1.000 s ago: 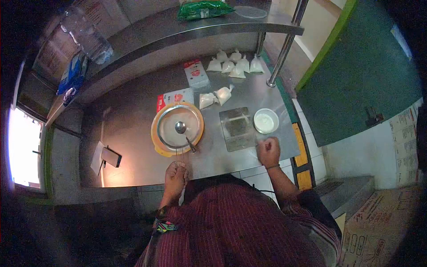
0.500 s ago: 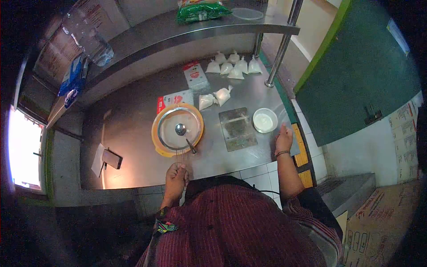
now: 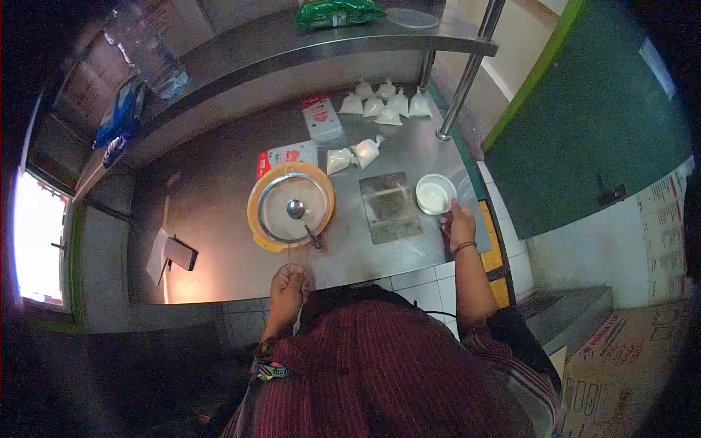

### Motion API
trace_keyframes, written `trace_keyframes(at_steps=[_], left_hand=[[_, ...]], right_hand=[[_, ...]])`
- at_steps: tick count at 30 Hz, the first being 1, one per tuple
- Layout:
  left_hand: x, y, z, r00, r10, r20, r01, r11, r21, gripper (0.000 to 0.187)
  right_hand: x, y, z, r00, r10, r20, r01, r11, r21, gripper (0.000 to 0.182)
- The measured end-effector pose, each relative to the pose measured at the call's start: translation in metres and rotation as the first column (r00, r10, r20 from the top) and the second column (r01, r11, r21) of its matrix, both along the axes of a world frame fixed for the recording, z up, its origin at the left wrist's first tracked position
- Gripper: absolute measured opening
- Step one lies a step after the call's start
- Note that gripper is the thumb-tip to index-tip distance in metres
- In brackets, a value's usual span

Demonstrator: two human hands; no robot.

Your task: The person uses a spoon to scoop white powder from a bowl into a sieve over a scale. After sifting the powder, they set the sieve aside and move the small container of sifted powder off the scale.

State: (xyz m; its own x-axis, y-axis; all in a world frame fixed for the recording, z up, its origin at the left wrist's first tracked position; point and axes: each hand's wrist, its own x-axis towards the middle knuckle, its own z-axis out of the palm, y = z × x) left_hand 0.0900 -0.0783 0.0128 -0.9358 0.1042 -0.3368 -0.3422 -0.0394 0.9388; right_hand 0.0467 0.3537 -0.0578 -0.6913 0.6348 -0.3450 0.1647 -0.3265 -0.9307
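Note:
My left hand (image 3: 289, 286) is closed in a pinch on a thin clear plastic bag (image 3: 293, 255) below the yellow-rimmed basin. In the basin (image 3: 257, 230) lies white powder, with a metal ladle (image 3: 295, 209) resting in it, its handle over the near rim. At the right, my right hand (image 3: 458, 223) touches the near right side of a round white container (image 3: 436, 194) with white contents, fingers closed on its edge. Left of the container is a flat scale (image 3: 391, 209). Behind it sit two tied bags of white powder (image 3: 367, 152).
More tied white bags (image 3: 389, 111) stand at the back right beside a metal post (image 3: 467, 87). Red and white packets (image 3: 321, 119) lie behind the basin. A phone (image 3: 182, 253) is at the left. A shelf (image 3: 270, 58) spans the back, holding a green packet (image 3: 339, 13).
My right hand has moved up and left onto the white container. My left hand has barely moved. The view has shifted slightly.

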Motion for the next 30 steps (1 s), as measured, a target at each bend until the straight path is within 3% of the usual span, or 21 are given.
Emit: trace_keyframes(at_steps=[3, 6, 7, 9, 10, 12, 15, 19, 21, 24, 30], left_hand=[[0.0, 0.001, 0.003, 0.999, 0.03, 0.038, -0.031, 0.999, 0.024, 0.016], [0.0, 0.002, 0.01, 0.999, 0.041, 0.016, -0.04, 0.999, -0.024, 0.017], [0.0, 0.001, 0.01, 0.999, 0.044, 0.015, -0.043, 0.999, -0.027, 0.017], [0.0, -0.001, 0.01, 0.998, 0.054, 0.02, -0.053, 0.997, -0.061, 0.018], [0.0, -0.002, 0.01, 0.998, 0.055, 0.02, -0.053, 0.997, -0.064, 0.018], [-0.001, -0.003, 0.01, 0.998, 0.065, -0.024, -0.064, 0.998, 0.014, 0.019], [-0.003, -0.006, 0.009, 0.997, 0.069, -0.018, -0.069, 0.998, 0.005, 0.019], [-0.006, -0.006, 0.015, 0.998, 0.061, -0.015, -0.061, 0.998, -0.026, 0.02], [-0.005, -0.004, 0.022, 0.997, 0.073, -0.012, -0.073, 0.997, -0.003, 0.021], [-0.006, -0.004, 0.021, 0.997, 0.067, -0.038, -0.068, 0.997, -0.035, 0.02], [-0.008, -0.006, 0.018, 0.999, 0.043, -0.01, -0.043, 0.999, -0.006, 0.02]], right_hand=[[-0.005, 0.004, 0.001, 0.992, 0.064, 0.111, -0.067, 0.997, 0.026, 0.033], [-0.009, 0.007, -0.014, 0.998, 0.056, 0.01, -0.056, 0.998, -0.027, 0.029], [-0.014, 0.016, -0.042, 0.998, 0.059, 0.01, -0.059, 0.998, -0.029, 0.029], [-0.023, 0.037, -0.103, 0.979, 0.106, -0.174, -0.044, 0.943, 0.33, 0.021], [-0.021, 0.029, -0.083, 0.979, 0.106, -0.174, -0.044, 0.944, 0.327, 0.021], [-0.015, 0.016, -0.037, 0.998, 0.053, -0.041, -0.053, 0.999, 0.011, 0.012], [-0.014, 0.01, -0.023, 0.998, -0.005, -0.065, -0.002, 0.994, -0.111, 0.008], [-0.012, 0.008, -0.023, 0.997, -0.004, -0.078, -0.003, 0.996, -0.09, 0.01], [-0.011, 0.009, -0.025, 0.982, -0.014, -0.188, -0.015, 0.988, -0.155, 0.01], [-0.006, 0.012, -0.025, 0.976, 0.003, -0.216, -0.062, 0.962, -0.265, 0.009], [0.006, 0.009, -0.01, 0.994, -0.031, -0.109, -0.012, 0.928, -0.372, 0.009]])
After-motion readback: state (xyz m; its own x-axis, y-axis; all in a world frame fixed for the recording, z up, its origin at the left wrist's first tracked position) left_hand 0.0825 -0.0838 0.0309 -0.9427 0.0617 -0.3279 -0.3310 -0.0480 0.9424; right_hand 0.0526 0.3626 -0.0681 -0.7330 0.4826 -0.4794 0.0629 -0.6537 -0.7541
